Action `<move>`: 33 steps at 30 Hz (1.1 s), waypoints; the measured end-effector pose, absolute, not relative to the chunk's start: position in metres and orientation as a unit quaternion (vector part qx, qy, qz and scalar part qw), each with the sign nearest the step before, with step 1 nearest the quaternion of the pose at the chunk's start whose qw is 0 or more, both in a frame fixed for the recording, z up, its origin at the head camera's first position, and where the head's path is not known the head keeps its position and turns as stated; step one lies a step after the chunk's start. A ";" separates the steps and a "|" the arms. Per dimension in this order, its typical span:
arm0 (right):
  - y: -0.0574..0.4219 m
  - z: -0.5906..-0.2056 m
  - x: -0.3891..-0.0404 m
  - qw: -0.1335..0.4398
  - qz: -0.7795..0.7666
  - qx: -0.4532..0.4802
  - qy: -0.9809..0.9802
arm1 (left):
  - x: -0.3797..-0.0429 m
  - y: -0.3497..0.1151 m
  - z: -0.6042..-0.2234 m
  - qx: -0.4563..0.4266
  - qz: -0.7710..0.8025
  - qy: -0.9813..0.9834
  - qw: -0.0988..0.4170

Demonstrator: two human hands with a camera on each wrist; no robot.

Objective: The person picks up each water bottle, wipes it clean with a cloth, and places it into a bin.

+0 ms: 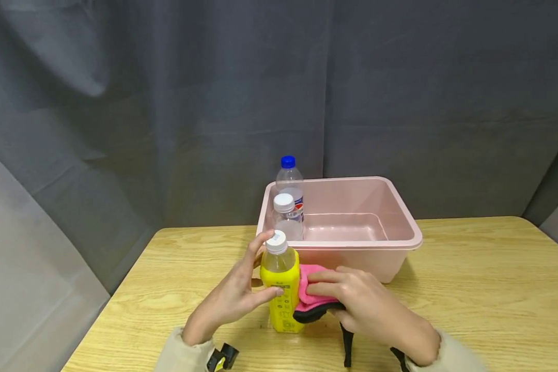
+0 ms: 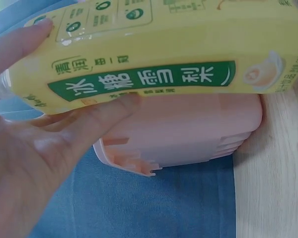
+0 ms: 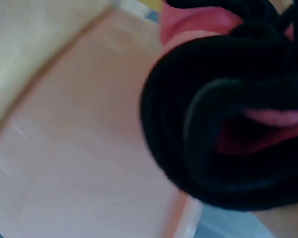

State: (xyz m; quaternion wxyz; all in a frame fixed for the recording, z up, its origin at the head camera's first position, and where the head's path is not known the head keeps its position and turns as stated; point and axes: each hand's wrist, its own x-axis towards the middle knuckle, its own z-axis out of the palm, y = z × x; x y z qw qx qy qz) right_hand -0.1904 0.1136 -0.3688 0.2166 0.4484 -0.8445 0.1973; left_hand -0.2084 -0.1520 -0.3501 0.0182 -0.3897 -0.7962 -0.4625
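A drink bottle [image 1: 281, 305] with a yellow label and white cap stands upright on the table in front of the bin. My left hand [image 1: 230, 298] grips it from the left, thumb on the near side of the label, fingers behind and near the cap. In the left wrist view the label [image 2: 164, 49] spans the top. With my right hand [image 1: 369, 305] I hold a pink cloth [image 1: 310, 281] with a black border against the bottle's right side. Up close in the right wrist view, the cloth's black border [image 3: 164, 119] is folded over and blurred.
Behind the bottle sits a pink plastic bin [image 1: 381, 261]. Inside it, along the left, stand a clear bottle with a blue cap [image 1: 288, 161] and another with a white cap [image 1: 284, 203]. A grey curtain [image 1: 242, 103] hangs beyond the wooden table [image 1: 483, 289].
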 end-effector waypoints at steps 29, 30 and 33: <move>0.116 -0.356 -0.187 0.326 0.243 0.440 -0.801 | -0.206 -0.150 -0.348 -0.383 -0.429 -0.815 0.070; 0.116 -0.356 -0.188 0.330 0.245 0.441 -0.798 | -0.206 -0.149 -0.348 -0.381 -0.427 -0.817 0.074; 0.116 -0.357 -0.188 0.332 0.245 0.444 -0.796 | -0.204 -0.147 -0.348 -0.372 -0.426 -0.820 0.082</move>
